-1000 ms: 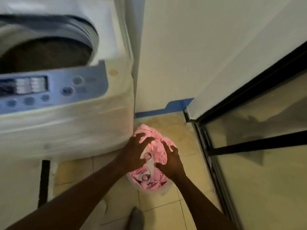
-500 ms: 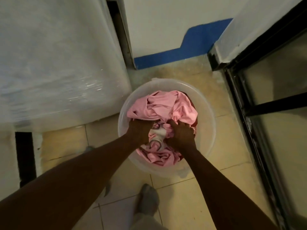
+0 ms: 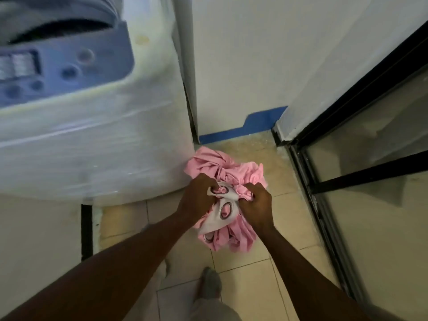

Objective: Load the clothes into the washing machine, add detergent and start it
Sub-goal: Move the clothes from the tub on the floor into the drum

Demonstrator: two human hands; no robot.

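A bundle of pink cloth (image 3: 234,172) with a white band set with metal rings (image 3: 225,210) hangs in front of me, above the tiled floor. My left hand (image 3: 196,199) grips the bundle's left side and my right hand (image 3: 257,205) grips its right side, both with fingers curled into the fabric. The top-loading washing machine (image 3: 92,147), wrapped in clear film, stands at the left with its tub opening (image 3: 58,26) and blue control panel (image 3: 62,70) in sight. The basin is hidden.
A white wall with a blue base stripe (image 3: 245,130) stands behind the bundle. A black-framed glass door (image 3: 361,181) runs along the right. My foot in a grey sock (image 3: 209,283) is on the beige tiles below the bundle.
Both hands have lifted the pink bundle up out of the clear basin, which has dropped from sight. The view has tilted up, so the washer's panel and tub show again.
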